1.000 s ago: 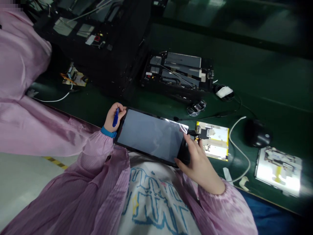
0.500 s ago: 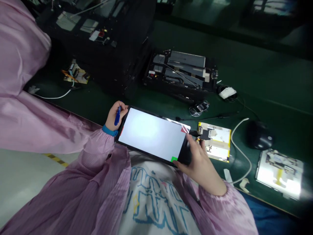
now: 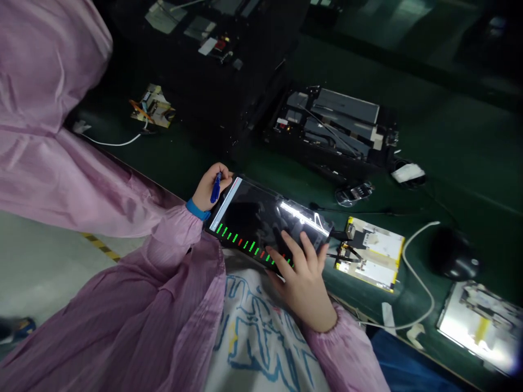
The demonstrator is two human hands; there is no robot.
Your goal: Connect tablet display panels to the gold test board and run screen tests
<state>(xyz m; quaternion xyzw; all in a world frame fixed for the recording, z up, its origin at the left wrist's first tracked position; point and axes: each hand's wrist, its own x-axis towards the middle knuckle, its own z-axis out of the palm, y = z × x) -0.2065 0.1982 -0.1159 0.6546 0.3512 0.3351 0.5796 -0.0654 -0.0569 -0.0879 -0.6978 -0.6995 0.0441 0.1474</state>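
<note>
A tablet-like touchscreen (image 3: 253,218) lies tilted before my body, its dark display showing a column of green and red text lines and a pale bar at the left end. My left hand (image 3: 210,188) grips its left edge, with a blue pen (image 3: 216,188) tucked in the curled fingers. Over the right part of the screen, my right hand (image 3: 304,277) is spread, fingertips at the glass and text. Beside the screen's right end lies a board with a battery pack (image 3: 371,253), edged in yellow tape; dark leads run from it towards the screen.
A stack of opened device housings (image 3: 330,128) stands behind, with a taller dark stack (image 3: 229,76) to its left. On the right are a white cable (image 3: 429,294), a black mouse-like device (image 3: 455,253) and another bright panel (image 3: 482,326). A person's pink sleeve (image 3: 49,65) is at left.
The screen has gone from plain white with coloured corners to dark with green and red text. My right hand has moved from the right edge onto the screen. The view has shifted.
</note>
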